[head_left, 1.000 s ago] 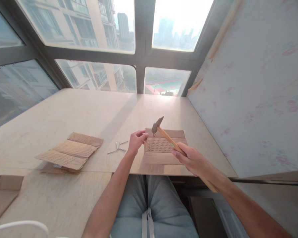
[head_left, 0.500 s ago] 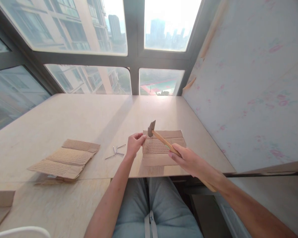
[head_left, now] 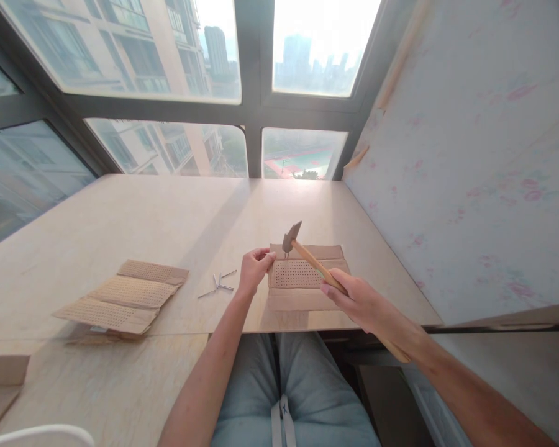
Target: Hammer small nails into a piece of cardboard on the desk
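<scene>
A small hammer [head_left: 302, 248] with a wooden handle and metal head is gripped in my right hand [head_left: 361, 303]. Its head hovers just above the top left corner of a perforated cardboard piece [head_left: 302, 276] lying on the wooden table [head_left: 168, 217]. A nail stands under the hammer head, too thin to make out well. My left hand [head_left: 254, 268] rests at the cardboard's left edge, fingers curled and pinched near that corner; what they hold is unclear.
Several loose nails [head_left: 218, 284] lie left of my left hand. A second folded perforated cardboard [head_left: 121, 298] sits further left, another cardboard scrap [head_left: 0, 379] at the bottom left. A papered wall [head_left: 470, 155] rises at right, windows behind.
The hammer head dropped toward the cardboard corner half a second ago and has now lifted slightly again. The view shifted a little; my left hand stayed at the cardboard's edge.
</scene>
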`<state>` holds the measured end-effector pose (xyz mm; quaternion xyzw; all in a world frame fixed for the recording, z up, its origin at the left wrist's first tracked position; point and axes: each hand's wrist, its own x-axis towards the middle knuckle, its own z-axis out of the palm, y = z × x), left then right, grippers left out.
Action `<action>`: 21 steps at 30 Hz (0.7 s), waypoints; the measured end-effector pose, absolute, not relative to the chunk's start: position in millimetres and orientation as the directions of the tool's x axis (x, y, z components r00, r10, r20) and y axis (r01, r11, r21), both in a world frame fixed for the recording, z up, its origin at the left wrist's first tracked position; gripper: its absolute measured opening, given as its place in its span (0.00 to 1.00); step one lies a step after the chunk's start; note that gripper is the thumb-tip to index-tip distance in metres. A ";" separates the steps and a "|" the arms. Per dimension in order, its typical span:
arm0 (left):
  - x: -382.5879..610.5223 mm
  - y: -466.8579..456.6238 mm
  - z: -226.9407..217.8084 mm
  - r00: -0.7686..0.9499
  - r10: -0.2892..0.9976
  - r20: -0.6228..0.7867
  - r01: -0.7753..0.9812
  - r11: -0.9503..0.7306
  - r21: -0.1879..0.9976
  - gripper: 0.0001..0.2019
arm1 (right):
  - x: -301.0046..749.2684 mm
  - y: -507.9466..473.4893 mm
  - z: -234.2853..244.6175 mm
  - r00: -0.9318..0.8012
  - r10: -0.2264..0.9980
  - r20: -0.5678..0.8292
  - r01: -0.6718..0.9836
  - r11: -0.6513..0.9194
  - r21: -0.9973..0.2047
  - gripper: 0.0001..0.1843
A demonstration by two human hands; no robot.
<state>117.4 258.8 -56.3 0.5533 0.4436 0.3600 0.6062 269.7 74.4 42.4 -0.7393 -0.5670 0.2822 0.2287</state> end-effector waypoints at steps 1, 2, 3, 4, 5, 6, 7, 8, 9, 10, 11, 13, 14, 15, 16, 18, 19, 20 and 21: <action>117.9 259.5 -57.1 0.340 0.929 -0.146 0.071 0.130 0.989 0.21 | 269.5 73.0 42.7 0.210 0.963 -0.168 0.699 -0.268 -0.664 0.14; 118.1 260.3 -57.9 0.333 0.931 -0.151 0.091 0.128 0.988 0.22 | 269.4 71.3 42.6 0.227 0.957 -0.179 0.685 -0.288 -0.669 0.14; 118.1 260.9 -58.6 0.324 0.934 -0.149 0.117 0.117 0.986 0.23 | 269.6 69.4 42.2 0.246 0.951 -0.189 0.669 -0.308 -0.676 0.14; 117.9 261.3 -59.2 0.311 0.941 -0.134 0.146 0.092 0.985 0.24 | 270.2 67.0 41.4 0.266 0.944 -0.197 0.649 -0.326 -0.687 0.14; 117.3 261.2 -59.3 0.294 0.951 -0.099 0.179 0.047 0.983 0.24 | 271.2 64.3 40.1 0.286 0.936 -0.204 0.625 -0.343 -0.701 0.14; 116.4 260.6 -58.9 0.278 0.960 -0.046 0.211 -0.014 0.977 0.24 | 272.4 61.0 38.5 0.303 0.930 -0.210 0.596 -0.357 -0.719 0.14; 115.5 259.6 -58.0 0.270 0.963 0.019 0.238 -0.086 0.968 0.24 | 273.8 57.2 36.5 0.316 0.924 -0.215 0.564 -0.366 -0.741 0.15; 114.6 258.1 -56.6 0.274 0.958 0.083 0.257 -0.156 0.954 0.23 | 275.2 53.1 34.3 0.326 0.920 -0.218 0.529 -0.369 -0.765 0.16; 113.8 256.6 -54.8 0.289 0.947 0.139 0.268 -0.219 0.938 0.21 | 276.4 48.6 31.9 0.336 0.916 -0.220 0.490 -0.369 -0.790 0.16; 113.3 255.1 -52.8 0.314 0.932 0.182 0.273 -0.273 0.923 0.20 | 277.3 44.0 29.6 0.345 0.912 -0.222 0.449 -0.368 -0.814 0.17; 113.1 254.2 -50.7 0.345 0.914 0.215 0.277 -0.318 0.907 0.18 | 277.7 39.3 27.4 0.356 0.908 -0.222 0.406 -0.364 -0.838 0.18; 113.8 254.5 -47.2 0.408 0.872 0.270 0.286 -0.403 0.870 0.15 | 276.9 30.5 23.8 0.383 0.895 -0.228 0.312 -0.357 -0.880 0.19; 114.5 256.0 -46.0 0.439 0.849 0.295 0.289 -0.443 0.849 0.15 | 275.9 26.4 22.2 0.396 0.887 -0.236 0.269 -0.358 -0.894 0.20; 115.3 258.2 -45.1 0.470 0.825 0.315 0.289 -0.481 0.828 0.14 | 274.7 22.6 20.8 0.407 0.880 -0.245 0.232 -0.359 -0.904 0.21; 116.3 261.1 -44.5 0.502 0.801 0.327 0.286 -0.511 0.811 0.13 | 273.3 19.2 19.4 0.414 0.873 -0.257 0.201 -0.363 -0.910 0.22; 118.0 267.5 -43.9 0.563 0.758 0.329 0.279 -0.549 0.788 0.11 | 271.1 13.4 16.5 0.425 0.862 -0.277 0.154 -0.370 -0.916 0.23; 118.6 270.4 -43.6 0.590 0.740 0.324 0.274 -0.561 0.781 0.11 | 270.4 11.0 14.9 0.429 0.857 -0.283 0.137 -0.372 -0.918 0.24; 119.1 272.9 -43.4 0.613 0.723 0.319 0.269 -0.570 0.776 0.11 | 270.0 9.0 13.2 0.435 0.853 -0.289 0.122 -0.373 -0.920 0.24; 119.5 274.6 -43.2 0.633 0.708 0.314 0.263 -0.577 0.773 0.10 | 269.8 7.4 11.4 0.439 0.849 -0.294 0.109 -0.375 -0.920 0.24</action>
